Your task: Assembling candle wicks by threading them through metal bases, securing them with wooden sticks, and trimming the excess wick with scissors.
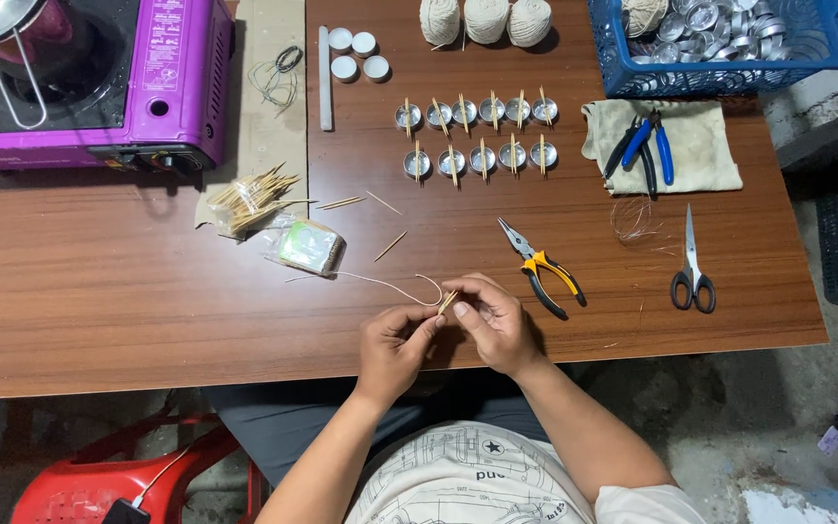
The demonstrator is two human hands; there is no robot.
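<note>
My left hand point(395, 347) and my right hand point(493, 320) meet at the table's front edge. Together they pinch a short wooden stick point(448, 302) with a thin cream string point(380, 282) looped around it. The string trails left across the wood toward a clear packet point(308, 246). Beyond my hands stand two rows of small metal cups point(477, 136), each with a stick laid across its rim.
Yellow-handled pliers point(542, 271) lie right of my hands, scissors point(692, 269) farther right. Blue-handled tools point(644, 147) rest on a cloth. A blue basket point(720, 39) of metal cups, twine balls point(485, 19), white wax discs point(358, 53), a toothpick pile point(249, 197) and a purple stove point(89, 82) sit behind.
</note>
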